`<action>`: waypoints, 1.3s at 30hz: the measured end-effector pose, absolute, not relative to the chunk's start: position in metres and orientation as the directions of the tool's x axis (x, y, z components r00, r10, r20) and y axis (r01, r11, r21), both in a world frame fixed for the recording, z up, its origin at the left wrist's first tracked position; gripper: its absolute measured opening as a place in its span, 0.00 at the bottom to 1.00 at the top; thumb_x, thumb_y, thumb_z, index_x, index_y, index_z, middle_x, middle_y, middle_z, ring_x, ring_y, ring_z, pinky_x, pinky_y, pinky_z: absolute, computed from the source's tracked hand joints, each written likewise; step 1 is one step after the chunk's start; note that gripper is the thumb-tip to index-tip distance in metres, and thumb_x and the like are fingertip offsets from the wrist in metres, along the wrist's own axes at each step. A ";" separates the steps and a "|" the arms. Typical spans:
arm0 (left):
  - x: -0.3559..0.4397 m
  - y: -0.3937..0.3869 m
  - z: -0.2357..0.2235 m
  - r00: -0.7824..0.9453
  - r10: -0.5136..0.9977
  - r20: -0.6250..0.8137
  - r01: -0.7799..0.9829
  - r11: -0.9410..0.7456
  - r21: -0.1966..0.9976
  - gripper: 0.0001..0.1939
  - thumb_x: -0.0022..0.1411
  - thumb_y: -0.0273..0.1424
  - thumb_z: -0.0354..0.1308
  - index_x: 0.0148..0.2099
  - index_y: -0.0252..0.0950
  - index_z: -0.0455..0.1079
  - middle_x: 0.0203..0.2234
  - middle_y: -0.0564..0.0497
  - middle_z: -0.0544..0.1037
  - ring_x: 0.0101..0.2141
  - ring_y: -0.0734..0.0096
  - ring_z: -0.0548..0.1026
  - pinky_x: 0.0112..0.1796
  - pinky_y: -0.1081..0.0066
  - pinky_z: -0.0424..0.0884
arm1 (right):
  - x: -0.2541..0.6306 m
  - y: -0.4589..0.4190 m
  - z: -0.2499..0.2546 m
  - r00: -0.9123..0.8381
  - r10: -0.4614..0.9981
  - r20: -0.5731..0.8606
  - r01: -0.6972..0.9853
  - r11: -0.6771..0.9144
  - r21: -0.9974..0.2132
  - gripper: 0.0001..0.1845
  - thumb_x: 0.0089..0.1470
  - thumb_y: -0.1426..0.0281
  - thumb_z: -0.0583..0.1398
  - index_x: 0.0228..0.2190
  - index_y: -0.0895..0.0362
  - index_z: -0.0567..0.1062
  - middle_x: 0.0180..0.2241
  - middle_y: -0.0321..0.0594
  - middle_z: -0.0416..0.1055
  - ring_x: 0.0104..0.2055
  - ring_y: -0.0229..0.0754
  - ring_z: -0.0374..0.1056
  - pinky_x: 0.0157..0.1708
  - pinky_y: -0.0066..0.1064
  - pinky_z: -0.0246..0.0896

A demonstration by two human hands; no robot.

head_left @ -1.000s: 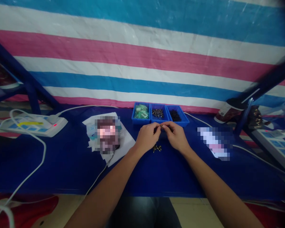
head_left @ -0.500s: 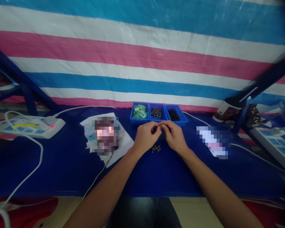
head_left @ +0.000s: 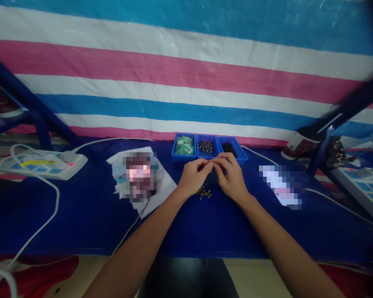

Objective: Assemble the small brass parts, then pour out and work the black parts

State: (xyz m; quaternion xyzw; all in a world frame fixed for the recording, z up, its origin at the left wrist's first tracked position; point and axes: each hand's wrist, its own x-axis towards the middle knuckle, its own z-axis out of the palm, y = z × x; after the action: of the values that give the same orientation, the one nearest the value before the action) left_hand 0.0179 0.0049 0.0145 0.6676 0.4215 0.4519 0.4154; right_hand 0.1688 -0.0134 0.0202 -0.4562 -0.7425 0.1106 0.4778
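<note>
My left hand (head_left: 193,177) and my right hand (head_left: 232,179) meet at the fingertips over the table, thumbs and forefingers pinched. Whatever sits between them is too small or hidden to make out. Just below lies a small heap of brass-coloured and dark metal pieces (head_left: 204,193), with another small dark piece (head_left: 207,182) showing just above it, under the fingers. Behind the hands stand three blue bins: the left bin (head_left: 183,158) holds green-and-clear packets (head_left: 184,147), the middle one shiny small metal parts (head_left: 206,147), the right one small black parts (head_left: 228,149).
A blurred-out object (head_left: 139,176) lies on white paper (head_left: 164,188) at left, with a cable. A phone-like blurred item (head_left: 281,186) is at right. Power strips (head_left: 76,165) and white cables lie at both sides. A dark cup (head_left: 300,145) stands near the frame post.
The small brassy piece seen between my fingertips is no longer visible there. A small dark piece now shows above the heap. My right fingers have straightened somewhat; the view shifted slightly.
</note>
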 end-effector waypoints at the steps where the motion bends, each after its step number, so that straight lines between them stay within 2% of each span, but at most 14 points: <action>1: 0.019 0.006 0.014 0.251 0.942 0.224 0.119 -0.259 0.958 0.14 0.65 0.39 0.54 0.34 0.34 0.72 0.26 0.51 0.75 0.25 0.75 0.70 0.29 0.73 0.66 | 0.169 -0.014 0.021 -0.101 0.780 0.618 0.575 0.552 -0.603 0.11 0.62 0.70 0.54 0.40 0.53 0.76 0.42 0.45 0.67 0.44 0.46 0.67 0.41 0.39 0.65; 4: 0.020 0.009 0.014 0.251 0.953 0.171 -0.034 -0.168 0.985 0.13 0.63 0.39 0.56 0.34 0.34 0.71 0.26 0.52 0.74 0.24 0.77 0.68 0.27 0.75 0.65 | 0.169 -0.015 0.022 -0.042 0.777 0.628 0.586 0.528 -0.615 0.08 0.61 0.69 0.56 0.39 0.53 0.75 0.40 0.44 0.67 0.38 0.43 0.67 0.36 0.37 0.65; 7: 0.020 0.010 0.015 0.221 0.967 0.125 -0.080 -0.110 0.991 0.12 0.62 0.39 0.58 0.36 0.35 0.72 0.24 0.53 0.72 0.23 0.77 0.68 0.25 0.75 0.63 | 0.168 -0.015 0.022 -0.075 0.770 0.634 0.604 0.540 -0.586 0.07 0.58 0.67 0.59 0.39 0.53 0.74 0.39 0.43 0.68 0.37 0.44 0.66 0.35 0.36 0.64; 14: 0.018 0.011 0.016 0.193 0.976 0.097 -0.101 -0.078 0.992 0.11 0.60 0.39 0.59 0.35 0.35 0.72 0.24 0.53 0.72 0.23 0.77 0.67 0.24 0.75 0.63 | 0.168 -0.014 0.018 -0.069 0.762 0.644 0.624 0.537 -0.568 0.10 0.61 0.67 0.56 0.42 0.53 0.76 0.40 0.44 0.69 0.42 0.46 0.68 0.42 0.40 0.65; 18: 0.020 0.009 0.017 0.197 0.975 0.102 -0.076 -0.089 0.993 0.10 0.60 0.38 0.59 0.33 0.35 0.72 0.25 0.53 0.73 0.24 0.77 0.68 0.26 0.74 0.65 | 0.168 -0.016 0.019 -0.090 0.768 0.634 0.613 0.544 -0.573 0.12 0.62 0.68 0.55 0.44 0.53 0.76 0.42 0.45 0.70 0.44 0.47 0.68 0.43 0.40 0.65; 22: 0.022 0.008 0.016 0.199 0.975 0.101 -0.050 -0.093 0.994 0.12 0.59 0.39 0.60 0.31 0.34 0.72 0.23 0.53 0.72 0.24 0.77 0.67 0.26 0.75 0.64 | 0.168 -0.015 0.019 -0.122 0.776 0.619 0.613 0.550 -0.568 0.11 0.63 0.67 0.53 0.41 0.54 0.75 0.40 0.45 0.70 0.43 0.46 0.68 0.42 0.39 0.64; 26: 0.020 0.013 0.012 0.167 0.982 0.084 -0.040 -0.078 0.996 0.20 0.63 0.46 0.55 0.30 0.33 0.72 0.24 0.51 0.73 0.23 0.77 0.68 0.25 0.73 0.64 | 0.172 -0.013 0.019 -0.124 0.835 0.537 0.652 0.476 -0.590 0.13 0.65 0.64 0.49 0.36 0.54 0.71 0.34 0.42 0.70 0.36 0.45 0.67 0.37 0.37 0.59; 30: 0.012 0.021 0.008 0.066 0.995 0.075 -0.046 -0.072 0.996 0.24 0.63 0.51 0.52 0.31 0.34 0.71 0.23 0.51 0.72 0.22 0.76 0.68 0.24 0.72 0.63 | 0.174 -0.011 0.015 -0.175 0.923 0.343 0.633 0.372 -0.679 0.19 0.66 0.59 0.47 0.27 0.54 0.67 0.23 0.36 0.65 0.27 0.42 0.62 0.29 0.34 0.53; 32: 0.009 0.023 0.008 0.032 0.997 0.070 -0.040 -0.069 0.997 0.24 0.62 0.51 0.52 0.31 0.34 0.71 0.24 0.51 0.72 0.22 0.76 0.67 0.24 0.72 0.63 | 0.174 -0.009 0.012 -0.139 0.939 0.315 0.545 0.338 -0.767 0.17 0.65 0.57 0.49 0.31 0.54 0.68 0.23 0.35 0.64 0.25 0.40 0.61 0.28 0.33 0.53; 34: 0.006 0.024 0.009 0.011 0.998 0.061 -0.034 -0.061 0.998 0.23 0.61 0.50 0.53 0.31 0.34 0.71 0.24 0.51 0.72 0.22 0.76 0.67 0.24 0.73 0.62 | 0.173 -0.007 0.009 -0.038 0.947 0.320 0.448 0.303 -0.841 0.14 0.62 0.57 0.54 0.44 0.53 0.67 0.29 0.35 0.68 0.25 0.38 0.62 0.28 0.32 0.55; 36: 0.005 0.024 0.009 -0.003 0.998 0.059 -0.023 -0.060 0.998 0.21 0.61 0.49 0.55 0.31 0.34 0.71 0.24 0.52 0.72 0.23 0.77 0.67 0.24 0.74 0.61 | 0.175 -0.004 0.007 0.023 0.950 0.310 0.439 0.269 -0.857 0.25 0.59 0.59 0.58 0.54 0.53 0.60 0.33 0.36 0.70 0.24 0.37 0.62 0.28 0.32 0.56; 37: 0.005 0.024 0.009 -0.012 0.998 0.060 -0.016 -0.060 0.998 0.20 0.61 0.47 0.55 0.32 0.34 0.72 0.24 0.52 0.72 0.23 0.77 0.67 0.24 0.74 0.61 | 0.177 -0.004 0.007 0.007 0.955 0.297 0.479 0.257 -0.839 0.27 0.58 0.60 0.59 0.55 0.53 0.60 0.33 0.36 0.70 0.24 0.37 0.62 0.28 0.32 0.56; 39: 0.004 0.024 0.009 -0.036 0.998 0.058 -0.003 -0.058 0.998 0.18 0.60 0.45 0.56 0.32 0.34 0.72 0.25 0.53 0.72 0.23 0.78 0.67 0.24 0.75 0.60 | 0.181 -0.003 0.007 -0.106 0.962 0.253 0.589 0.265 -0.764 0.20 0.58 0.63 0.59 0.51 0.54 0.66 0.31 0.35 0.70 0.24 0.36 0.62 0.29 0.32 0.56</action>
State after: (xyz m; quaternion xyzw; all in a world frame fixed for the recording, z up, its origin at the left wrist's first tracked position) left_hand 0.0041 0.0244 0.0086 0.5041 0.4930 0.5245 0.4772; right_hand 0.1811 -0.0030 0.0072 -0.5530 -0.7009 0.2480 0.3760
